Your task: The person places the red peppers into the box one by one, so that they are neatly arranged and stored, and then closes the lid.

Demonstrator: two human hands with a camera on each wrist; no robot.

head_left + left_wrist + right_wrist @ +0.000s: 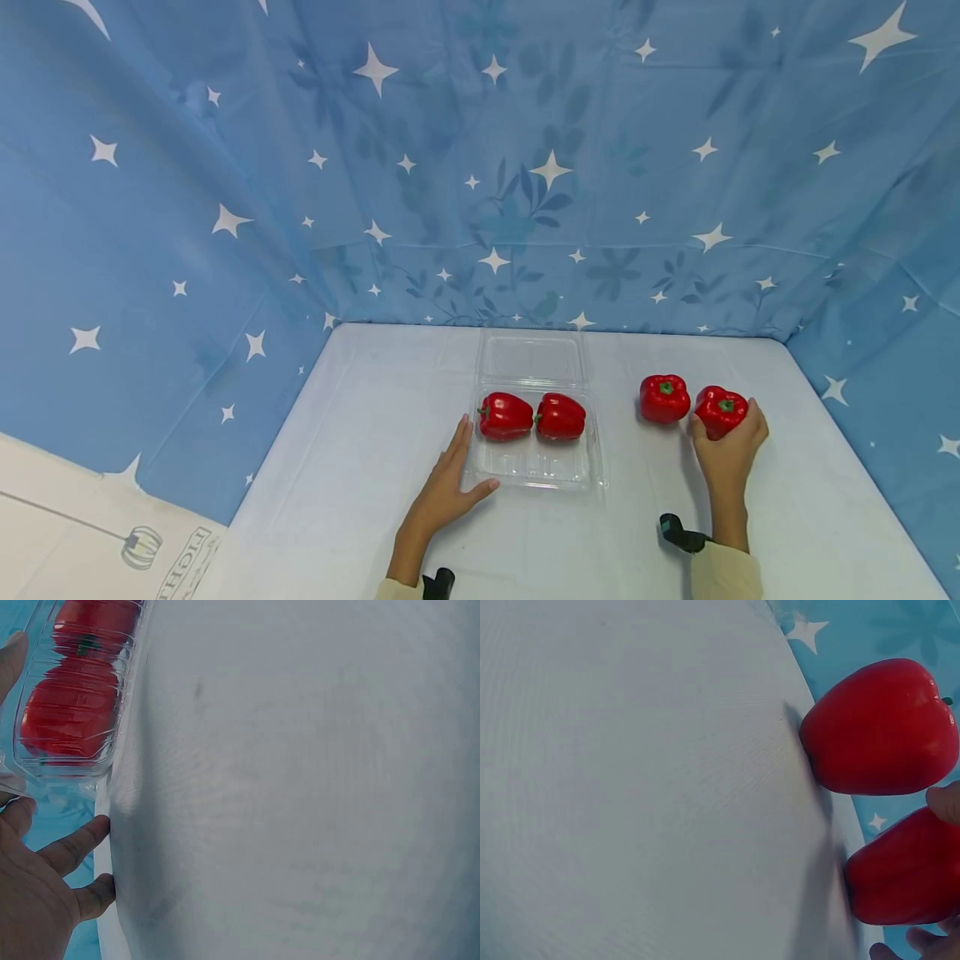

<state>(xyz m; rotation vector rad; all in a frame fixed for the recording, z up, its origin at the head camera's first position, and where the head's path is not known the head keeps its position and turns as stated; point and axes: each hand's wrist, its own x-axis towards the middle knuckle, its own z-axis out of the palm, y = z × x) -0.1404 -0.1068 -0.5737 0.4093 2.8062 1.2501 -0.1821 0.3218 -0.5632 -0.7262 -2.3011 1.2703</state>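
Two red bell peppers lie on their sides in the back half of a clear plastic clamshell box (pixel 534 477): a left pepper (pixel 506 417) and a right pepper (pixel 561 417). My left hand (pixel 444 492) is at the box's left side, fingers straight and thumb spread toward its front edge. To the right, my right hand (pixel 727 450) grips a red bell pepper (pixel 720 410) between thumb and fingers; its green stem faces up. Just left of it another red bell pepper (pixel 664 398) stands on the table, also showing in the right wrist view (pixel 881 727).
The box's clear lid (pixel 532 358) lies folded back toward the rear of the white-covered table (pixel 360 450). A blue curtain with white stars (pixel 450 167) hangs behind and at both sides. Each wrist carries a black camera mount, such as the right mount (pixel 681 533).
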